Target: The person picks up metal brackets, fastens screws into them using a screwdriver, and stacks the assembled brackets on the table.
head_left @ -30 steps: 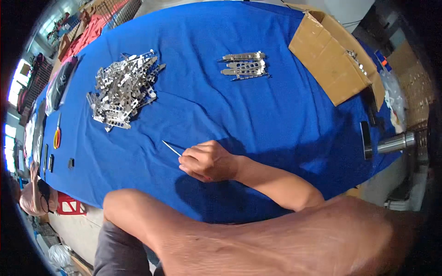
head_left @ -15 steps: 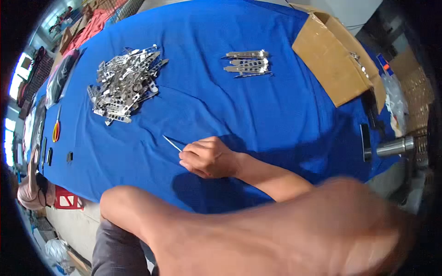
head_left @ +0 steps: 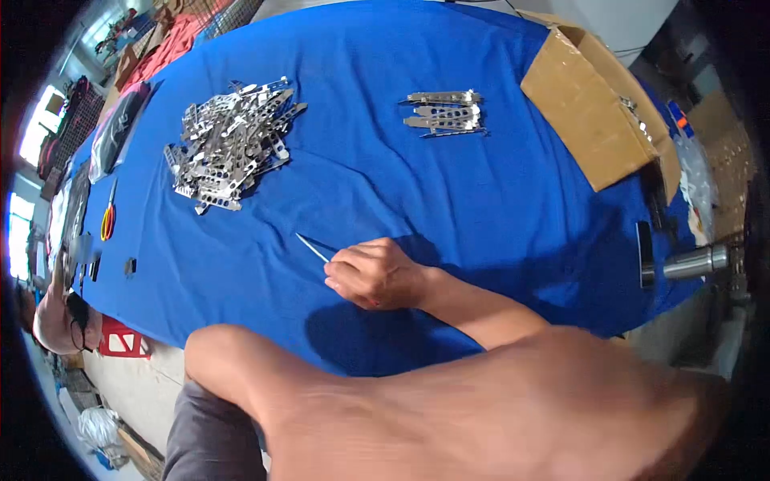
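My right hand (head_left: 373,274) is closed around a slim, pale, pointed piece (head_left: 311,246) above the blue cloth. Its tip sticks out to the upper left; the rest is hidden in my fingers, so I cannot make out its kind. Across the bottom of the view lies my bent left arm (head_left: 385,417), close to the camera and over my right forearm. The left hand end is blurred at the lower right, and no fingers show. Beyond my right hand lie a heap of perforated metal strips (head_left: 233,148) and a small row of similar strips (head_left: 443,112).
An open cardboard box (head_left: 589,112) stands at the back right. Near the right edge is a metal cylinder (head_left: 696,262) beside a dark flat bar (head_left: 645,255). Scissors (head_left: 108,220) and a small dark block (head_left: 131,265) lie on the left. Another person (head_left: 60,321) is at the left edge.
The whole view has shifted slightly, so the table things sit a little further right. My right hand keeps its grip on the pointed piece. My left arm has shifted slightly near the camera.
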A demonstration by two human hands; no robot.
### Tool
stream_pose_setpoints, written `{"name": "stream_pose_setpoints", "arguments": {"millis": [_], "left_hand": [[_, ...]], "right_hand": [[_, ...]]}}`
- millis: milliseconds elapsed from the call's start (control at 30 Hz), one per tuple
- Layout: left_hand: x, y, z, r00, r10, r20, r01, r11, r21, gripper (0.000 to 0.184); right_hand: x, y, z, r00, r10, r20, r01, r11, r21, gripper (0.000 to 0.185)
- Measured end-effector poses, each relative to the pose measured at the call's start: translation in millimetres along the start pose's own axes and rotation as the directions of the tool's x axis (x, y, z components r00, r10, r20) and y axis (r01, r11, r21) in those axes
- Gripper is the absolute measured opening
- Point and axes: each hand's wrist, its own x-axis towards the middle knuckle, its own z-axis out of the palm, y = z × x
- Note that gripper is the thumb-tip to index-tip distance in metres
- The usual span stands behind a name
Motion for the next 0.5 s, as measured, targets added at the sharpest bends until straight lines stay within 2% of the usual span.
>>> {"name": "stream_pose_setpoints", "arguments": {"millis": [100, 167, 233, 267, 300, 333, 367, 400, 433, 467, 500], "left_hand": [[-10.3, 7.9, 0.3, 0.999, 0.037, -0.034, -0.035, 0.998, 0.057, 0.035], [-25.6, 22.6, -4.3, 0.987, 0.105, -0.125, -0.088, 0.986, 0.138, 0.036], [-48.6, 38.7, -15.1, 0.931, 0.217, -0.292, -0.127, 0.946, 0.298, 0.037], [-63.2, 45.7, -25.1, 0.847, 0.31, -0.432, -0.114, 0.899, 0.422, 0.037], [-78.6, 52.5, -39.8, 0.703, 0.415, -0.577, -0.039, 0.833, 0.553, 0.038], [-99.0, 59.2, -63.0, 0.507, 0.518, -0.689, 0.126, 0.746, 0.654, 0.038], [-118.0, 64.3, -83.6, 0.281, 0.562, -0.778, 0.437, 0.647, 0.625, 0.045], [-149.5, 60.5, -114.5, 0.205, 0.678, -0.706, 0.571, 0.503, 0.649, 0.044], [-182.9, 59.1, -141.7, 0.169, 0.739, -0.652, 0.73, 0.35, 0.587, 0.041], [-195.2, 59.8, -152.6, 0.239, 0.785, -0.571, 0.862, 0.099, 0.497, 0.041], [-211.9, 56.4, -165.7, 0.366, 0.749, -0.552, 0.905, -0.149, 0.398, 0.046]], "right_hand": [[-0.3, 1.0, 2.0, 1.0, -0.008, -0.018, 0.008, 1.0, 0.006, 0.021], [-1.1, -1.1, 0.8, 1.0, -0.011, -0.014, 0.01, 1.0, -0.019, 0.02], [5.1, -4.8, -5.7, 0.999, -0.018, -0.028, 0.017, 0.998, -0.055, 0.02], [4.3, 1.0, -6.2, 0.999, -0.042, -0.011, 0.042, 0.999, -0.013, 0.02], [1.4, 1.0, -2.2, 1.0, -0.005, 0.004, 0.006, 1.0, -0.011, 0.02], [-0.4, -0.4, 1.9, 0.999, 0.029, 0.021, -0.029, 1.0, -0.008, 0.021], [-0.2, -1.2, 2.4, 1.0, 0.027, -0.001, -0.027, 1.0, 0.002, 0.021], [-0.1, -1.4, 0.8, 0.999, 0.025, -0.021, -0.025, 1.0, 0.01, 0.021], [1.3, -3.4, -5.1, 0.998, 0.028, 0.056, -0.029, 1.0, 0.004, 0.013], [1.4, -3.8, -5.7, 0.998, 0.029, 0.052, -0.029, 1.0, 0.006, 0.013], [1.6, -3.5, -6.0, 0.998, 0.03, 0.049, -0.03, 1.0, 0.004, 0.013]]}}
